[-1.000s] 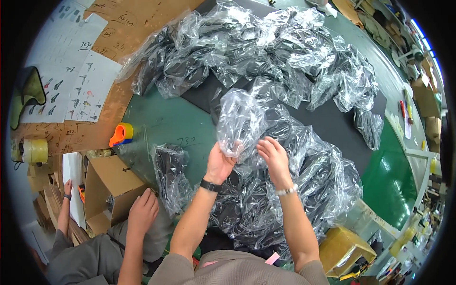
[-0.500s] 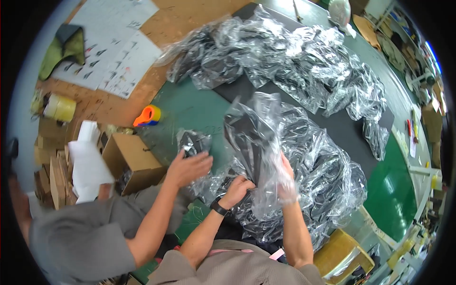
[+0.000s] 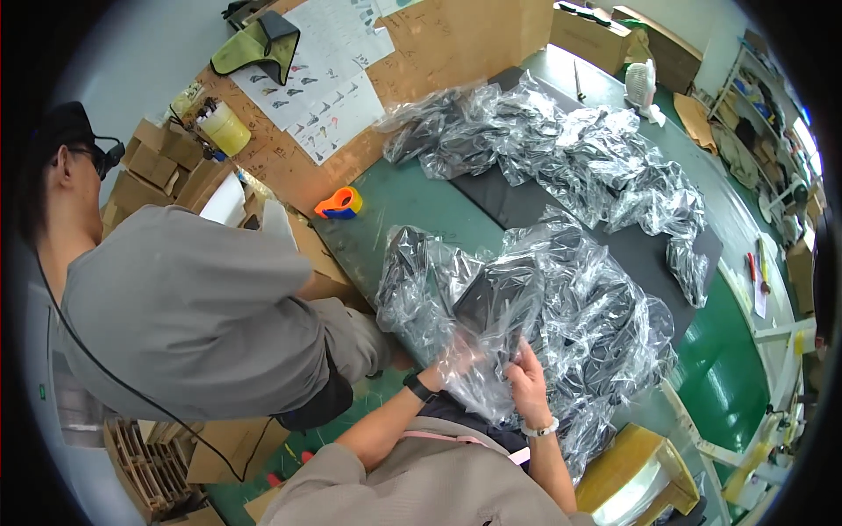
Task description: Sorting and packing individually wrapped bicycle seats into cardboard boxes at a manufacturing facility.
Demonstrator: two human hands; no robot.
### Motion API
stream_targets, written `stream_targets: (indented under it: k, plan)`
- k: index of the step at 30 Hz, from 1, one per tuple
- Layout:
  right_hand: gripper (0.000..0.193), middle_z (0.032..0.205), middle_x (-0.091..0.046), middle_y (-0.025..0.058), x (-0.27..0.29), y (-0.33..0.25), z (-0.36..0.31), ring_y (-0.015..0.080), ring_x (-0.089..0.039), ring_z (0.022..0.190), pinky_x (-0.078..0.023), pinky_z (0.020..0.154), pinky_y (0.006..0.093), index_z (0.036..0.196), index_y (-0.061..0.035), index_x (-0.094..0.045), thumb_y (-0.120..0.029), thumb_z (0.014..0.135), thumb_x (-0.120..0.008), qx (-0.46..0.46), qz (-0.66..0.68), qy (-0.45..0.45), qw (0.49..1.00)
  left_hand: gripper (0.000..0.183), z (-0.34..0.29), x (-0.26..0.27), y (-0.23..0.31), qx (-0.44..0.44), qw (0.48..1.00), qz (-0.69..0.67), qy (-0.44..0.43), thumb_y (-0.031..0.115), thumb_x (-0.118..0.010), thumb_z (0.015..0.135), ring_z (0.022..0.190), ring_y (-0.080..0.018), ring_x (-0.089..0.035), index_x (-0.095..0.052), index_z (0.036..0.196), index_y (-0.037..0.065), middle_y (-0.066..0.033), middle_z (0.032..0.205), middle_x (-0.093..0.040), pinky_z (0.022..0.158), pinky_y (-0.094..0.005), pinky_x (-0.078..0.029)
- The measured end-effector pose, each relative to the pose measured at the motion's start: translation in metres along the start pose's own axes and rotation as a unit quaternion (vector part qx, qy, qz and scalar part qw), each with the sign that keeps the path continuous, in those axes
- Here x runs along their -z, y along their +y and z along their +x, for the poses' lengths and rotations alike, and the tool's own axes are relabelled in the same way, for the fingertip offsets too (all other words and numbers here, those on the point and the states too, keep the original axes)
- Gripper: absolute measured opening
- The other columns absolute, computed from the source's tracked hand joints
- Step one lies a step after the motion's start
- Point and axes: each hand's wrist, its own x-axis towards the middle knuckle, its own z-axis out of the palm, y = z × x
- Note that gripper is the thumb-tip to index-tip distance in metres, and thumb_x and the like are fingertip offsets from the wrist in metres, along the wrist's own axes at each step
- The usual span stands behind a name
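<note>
Head view, nearest to farthest. At the lower centre, the person's two forearms rise from the bottom edge. The left hand [image 3: 452, 355], with a dark watch at the wrist, lies partly behind crinkled film; its fingers appear closed on the clear plastic bag [image 3: 491, 329], though how tightly cannot be told through the film. The right hand [image 3: 529, 386], with a pale bracelet at the wrist, has its fingers curled shut around the lower edge of the same bag. The bag holds a dark flat item and is raised just above the near edge of the green desk [image 3: 386, 206], touching the near heap of bagged items [image 3: 596, 333] that spreads to its right.

At the lower right, a yellow box [image 3: 631, 465] stands beside the desk edge. At the left, a co-worker in a grey shirt [image 3: 193, 298] leans toward the desk, close beside the person's left arm.

Farther on, a dark mat [image 3: 517, 206] lies across the desk between the near heap and a far heap of bagged items [image 3: 561, 145]. An orange and blue tape dispenser [image 3: 340, 203] sits near the desk's left edge, well apart from both hands. Beyond it, a brown board carries printed sheets [image 3: 324, 79], with a yellow roll [image 3: 225, 129] to their left.
</note>
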Motion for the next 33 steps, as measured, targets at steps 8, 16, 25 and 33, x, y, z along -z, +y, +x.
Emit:
stream_targets:
  k: [8, 16, 25, 33]
  plan:
    - [0.043, 0.083, -0.048, -0.0083, -0.013, -0.004, -0.038, 0.0029, -0.039, 0.069, -0.035, 0.062, 0.0194, 0.128, -0.0019, -0.052, 0.0, 0.085, -0.047, -0.082, -0.001, -0.011, 0.997, 0.026, -0.042, -0.011, 0.005, 0.058, 0.889, -0.45, 0.058, 0.006, -0.065, 0.084, 0.084, -0.011, -0.059, -0.057, 0.108, 0.003, -0.0038, 0.099, -0.062, 0.076, -0.0288, -0.05]
    - [0.039, 0.107, -0.061, 0.0069, -0.011, 0.02, -0.053, 0.0135, -0.055, 0.088, -0.045, 0.081, 0.0259, 0.127, 0.0032, -0.047, -0.003, 0.088, -0.047, -0.014, -0.11, -0.035, 0.993, 0.01, -0.03, -0.032, 0.026, -0.003, 0.945, -0.265, 0.193, 0.01, -0.062, 0.08, 0.072, -0.0079, -0.057, -0.067, 0.083, 0.001, -0.0014, 0.081, -0.065, 0.064, -0.0261, -0.045]
    - [0.035, 0.095, -0.062, 0.016, 0.011, 0.028, -0.044, 0.0279, -0.06, 0.089, -0.047, 0.082, 0.0349, 0.116, 0.0032, -0.056, -0.013, 0.086, -0.063, 0.0, -0.368, -0.048, 0.928, 0.031, -0.023, 0.026, -0.035, 0.064, 0.893, -0.33, 0.299, 0.023, -0.049, 0.091, 0.09, -0.0123, -0.059, -0.059, 0.109, 0.0, -0.0038, 0.1, -0.062, 0.079, -0.0316, -0.049]
    - [0.036, 0.092, -0.067, 0.0153, 0.016, 0.042, -0.03, 0.0241, -0.064, 0.084, -0.049, 0.073, 0.0321, 0.116, 0.0033, -0.058, -0.015, 0.085, -0.064, -0.098, -0.421, -0.02, 0.901, 0.045, 0.078, 0.226, -0.143, 0.044, 0.738, -0.579, 0.344, 0.042, -0.041, 0.093, 0.106, -0.0213, -0.059, -0.055, 0.122, 0.011, -0.0056, 0.12, -0.061, 0.09, -0.0368, -0.047]
